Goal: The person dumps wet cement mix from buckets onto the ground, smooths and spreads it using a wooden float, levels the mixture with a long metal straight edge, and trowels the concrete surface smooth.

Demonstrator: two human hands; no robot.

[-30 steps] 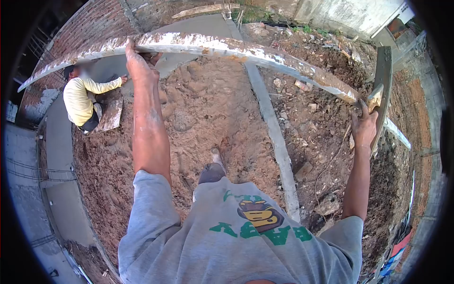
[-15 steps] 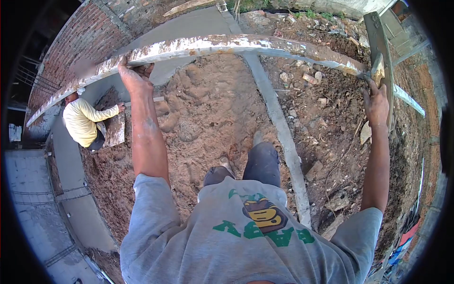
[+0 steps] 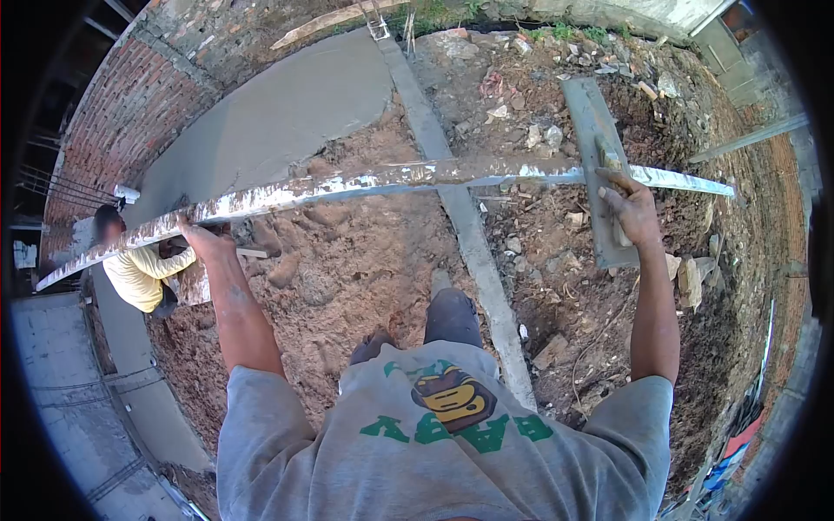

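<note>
From the head camera I read green letters on my grey shirt (image 3: 452, 451), upside down and seemingly "BAPY", around a brown and yellow cartoon head. My left hand (image 3: 198, 236) has its fingers wrapped over the edge of a long, cement-smeared straightedge (image 3: 373, 182) held crosswise above the sandy ground (image 3: 347, 278), while my right hand (image 3: 630, 213) is closed on the handle of a float (image 3: 591, 130) and meets the straightedge there. At far left a person in a yellow shirt (image 3: 135, 273) crouches beside the smooth wet concrete (image 3: 287, 113).
</note>
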